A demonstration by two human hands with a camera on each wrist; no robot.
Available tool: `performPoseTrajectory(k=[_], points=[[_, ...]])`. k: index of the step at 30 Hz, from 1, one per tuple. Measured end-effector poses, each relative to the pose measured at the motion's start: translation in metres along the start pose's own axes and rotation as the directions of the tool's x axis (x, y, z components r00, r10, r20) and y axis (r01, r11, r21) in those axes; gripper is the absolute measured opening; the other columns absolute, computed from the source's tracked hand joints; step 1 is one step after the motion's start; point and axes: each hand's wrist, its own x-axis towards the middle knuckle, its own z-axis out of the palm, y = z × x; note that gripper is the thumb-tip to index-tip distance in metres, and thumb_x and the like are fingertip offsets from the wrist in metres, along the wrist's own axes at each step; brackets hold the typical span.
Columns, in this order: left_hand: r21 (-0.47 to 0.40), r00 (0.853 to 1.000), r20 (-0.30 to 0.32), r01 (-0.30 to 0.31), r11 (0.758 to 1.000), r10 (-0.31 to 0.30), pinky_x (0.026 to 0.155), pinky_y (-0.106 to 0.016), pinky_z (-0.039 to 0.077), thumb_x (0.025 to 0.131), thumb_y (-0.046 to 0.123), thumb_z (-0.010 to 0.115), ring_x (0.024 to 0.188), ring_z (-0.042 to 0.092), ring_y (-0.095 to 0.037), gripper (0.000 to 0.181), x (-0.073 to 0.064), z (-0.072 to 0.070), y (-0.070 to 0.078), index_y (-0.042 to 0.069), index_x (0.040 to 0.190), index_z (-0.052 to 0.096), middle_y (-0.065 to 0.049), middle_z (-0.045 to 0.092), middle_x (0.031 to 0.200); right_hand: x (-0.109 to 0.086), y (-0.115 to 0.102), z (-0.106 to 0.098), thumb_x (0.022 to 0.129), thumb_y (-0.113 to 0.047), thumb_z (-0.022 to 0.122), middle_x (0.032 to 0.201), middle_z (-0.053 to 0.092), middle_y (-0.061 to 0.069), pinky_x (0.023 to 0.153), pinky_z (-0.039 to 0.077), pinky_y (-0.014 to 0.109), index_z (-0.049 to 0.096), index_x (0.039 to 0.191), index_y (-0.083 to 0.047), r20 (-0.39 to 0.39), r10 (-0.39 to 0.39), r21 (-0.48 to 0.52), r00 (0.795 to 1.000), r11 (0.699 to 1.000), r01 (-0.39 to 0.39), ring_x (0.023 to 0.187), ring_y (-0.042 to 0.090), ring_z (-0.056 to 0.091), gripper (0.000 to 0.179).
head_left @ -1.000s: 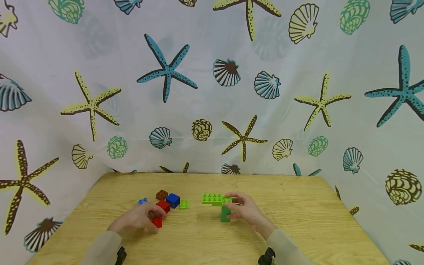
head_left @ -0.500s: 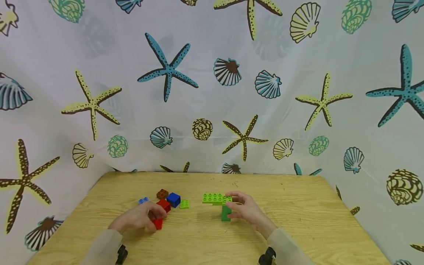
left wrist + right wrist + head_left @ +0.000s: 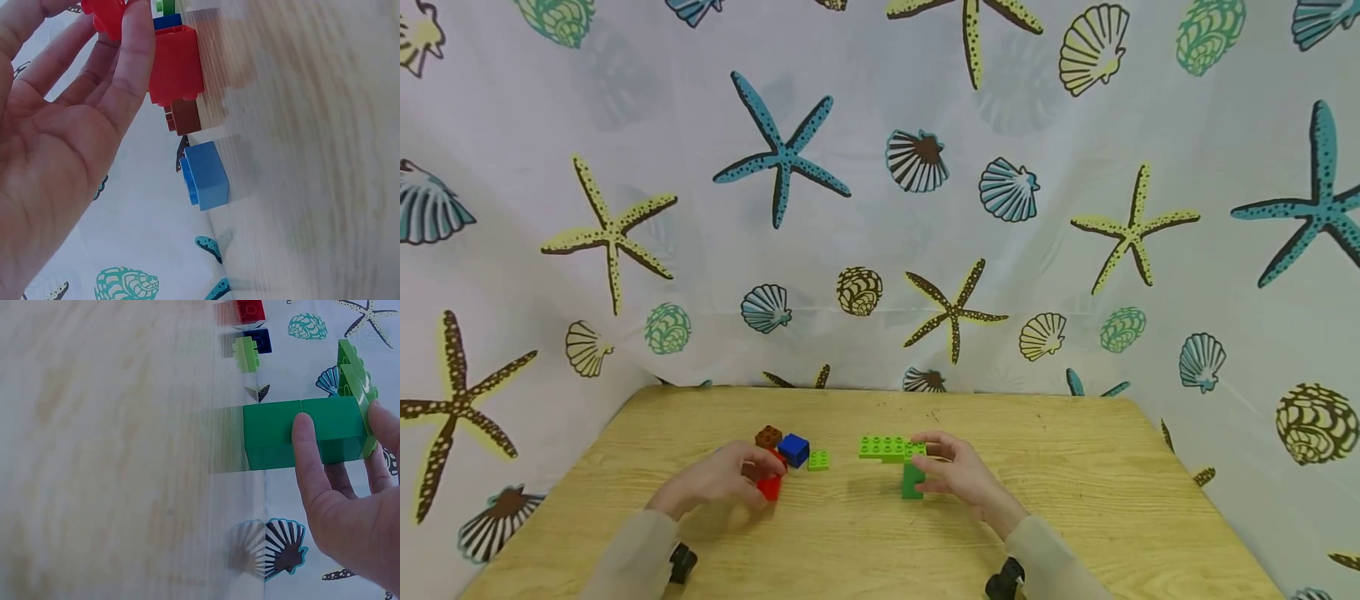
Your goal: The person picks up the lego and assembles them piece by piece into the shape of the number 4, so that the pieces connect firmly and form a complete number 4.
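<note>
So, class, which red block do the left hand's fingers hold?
The raised red block, nearer the person; the other red block sits on the table beside the brown block.

No legible text, no readable labels, numbers or signs

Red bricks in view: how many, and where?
2. One red brick is held by the left hand; a second red brick sits on the table, near the brown brick. The hand could hide more.

Left grip (image 3: 718, 482) pinches, right grip (image 3: 961, 482) (well apart) likewise.
</note>
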Motion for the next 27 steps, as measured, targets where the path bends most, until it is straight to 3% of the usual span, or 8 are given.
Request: performPoseTrajectory(k=[4,10,14,22,27], points=[[0.034,0.999,-0.046,0.03,0.999,-0.029,0.086,-0.037,0.047,0.077,0.012,0.08,0.099,0.055,-0.023,0.045,0.003,0.003,0.002,0.006,0.12,0.068,-0.006,0.065,0.114,0.0,0.0,0.0,0.094,-0.022,0.067,0.139,0.043,0.02,0.088,0.056,0.042,0.051,0.139,-0.007,-0.002,0.009,0.001,1.0,1.0,-0.009,0.112,0.02,0.057,0.05],[0.002,0.989,-0.128,0.076,0.997,-0.075,0.087,-0.036,0.047,0.079,0.018,0.081,0.105,0.053,-0.024,0.042,0.009,0.009,0.005,0.009,0.119,0.069,-0.006,0.062,0.119,0.001,-0.001,0.0,0.094,-0.023,0.067,0.141,0.041,0.021,0.089,0.056,0.044,0.051,0.139,-0.007,0.004,0.01,0.006,1.0,1.0,-0.01,0.112,0.021,0.058,0.05],[-0.003,0.986,-0.16,0.042,0.999,-0.042,0.086,-0.035,0.047,0.08,0.022,0.08,0.106,0.053,-0.024,0.04,0.016,0.012,0.008,0.01,0.117,0.07,-0.007,0.063,0.12,0.001,-0.001,-0.001,0.094,-0.022,0.067,0.142,0.04,0.023,0.09,0.055,0.045,0.049,0.14,-0.004,0.002,0.008,0.003,1.0,1.0,-0.008,0.113,0.021,0.058,0.052],[-0.043,0.99,-0.142,-0.028,0.999,0.021,0.08,-0.032,0.048,0.081,0.019,0.081,0.098,0.052,-0.025,0.046,0.028,0.016,0.015,0.004,0.122,0.068,-0.014,0.059,0.127,0.002,-0.001,-0.001,0.094,-0.022,0.067,0.142,0.041,0.022,0.089,0.056,0.043,0.048,0.141,-0.004,0.003,0.009,0.002,1.0,1.0,-0.009,0.114,0.021,0.057,0.054],[-0.017,0.988,-0.139,-0.068,0.998,0.065,0.084,-0.034,0.049,0.08,0.017,0.081,0.105,0.054,-0.027,0.047,0.03,0.017,0.016,0.004,0.123,0.068,-0.019,0.057,0.133,0.002,-0.001,-0.001,0.094,-0.022,0.067,0.142,0.04,0.021,0.089,0.056,0.044,0.05,0.14,-0.006,0.006,0.013,0.007,1.0,1.0,-0.013,0.115,0.021,0.056,0.051]])
